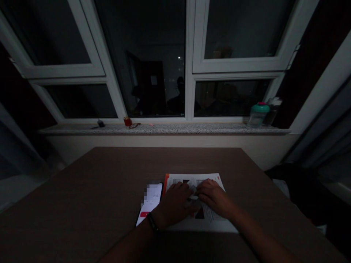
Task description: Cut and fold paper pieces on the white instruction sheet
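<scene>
"Forearms (pixel 131 237) reach forward; where are the hands?"

"Close together: left hand (pixel 175 202) and right hand (pixel 215 196) touch a pale folded scrap (pixel 194 197) over a printed booklet (pixel 219 221); grip unclear."

"Beyond that?"

"Lit smartphone (pixel 150 204) just left, brown table (pixel 95 190) beneath, windowsill (pixel 178 128) behind."

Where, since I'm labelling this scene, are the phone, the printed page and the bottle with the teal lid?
Phone (pixel 150 205): head view, on its lit screen.
Printed page (pixel 210 223): head view, on its bare lower part.
Bottle with the teal lid (pixel 256 118): head view, on its body below the lid.
</scene>
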Motion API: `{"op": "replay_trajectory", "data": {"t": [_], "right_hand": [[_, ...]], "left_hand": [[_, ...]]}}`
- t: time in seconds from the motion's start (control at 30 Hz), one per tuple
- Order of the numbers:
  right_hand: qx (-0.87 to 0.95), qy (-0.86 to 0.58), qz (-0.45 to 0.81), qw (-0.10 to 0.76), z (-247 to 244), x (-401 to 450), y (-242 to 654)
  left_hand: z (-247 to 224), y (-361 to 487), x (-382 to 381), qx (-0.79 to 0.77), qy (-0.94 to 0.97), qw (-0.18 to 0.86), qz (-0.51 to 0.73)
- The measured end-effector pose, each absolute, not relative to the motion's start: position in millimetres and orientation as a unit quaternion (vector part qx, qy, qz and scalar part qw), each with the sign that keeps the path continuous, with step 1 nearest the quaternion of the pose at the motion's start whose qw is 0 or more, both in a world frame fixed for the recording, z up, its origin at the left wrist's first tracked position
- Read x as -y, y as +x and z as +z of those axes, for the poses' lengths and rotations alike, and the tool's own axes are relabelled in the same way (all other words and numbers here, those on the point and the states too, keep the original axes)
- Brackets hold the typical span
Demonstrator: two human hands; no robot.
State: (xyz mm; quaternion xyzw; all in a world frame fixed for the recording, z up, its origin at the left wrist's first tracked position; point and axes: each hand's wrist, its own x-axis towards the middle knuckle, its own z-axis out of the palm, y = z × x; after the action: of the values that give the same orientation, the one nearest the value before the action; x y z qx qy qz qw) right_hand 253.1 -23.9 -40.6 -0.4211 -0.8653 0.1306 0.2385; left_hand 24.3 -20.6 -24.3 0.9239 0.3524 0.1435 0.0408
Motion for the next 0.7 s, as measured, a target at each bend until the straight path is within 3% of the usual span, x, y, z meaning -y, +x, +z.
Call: {"op": "replay_trajectory", "data": {"t": [0.7], "right_hand": [[0.863,-0.437,0.108,0.231,-44.7,23.7,246.9]], "left_hand": [[-26.9,27.6,16.1,-0.367,0.922,0.020,0.119]]}}
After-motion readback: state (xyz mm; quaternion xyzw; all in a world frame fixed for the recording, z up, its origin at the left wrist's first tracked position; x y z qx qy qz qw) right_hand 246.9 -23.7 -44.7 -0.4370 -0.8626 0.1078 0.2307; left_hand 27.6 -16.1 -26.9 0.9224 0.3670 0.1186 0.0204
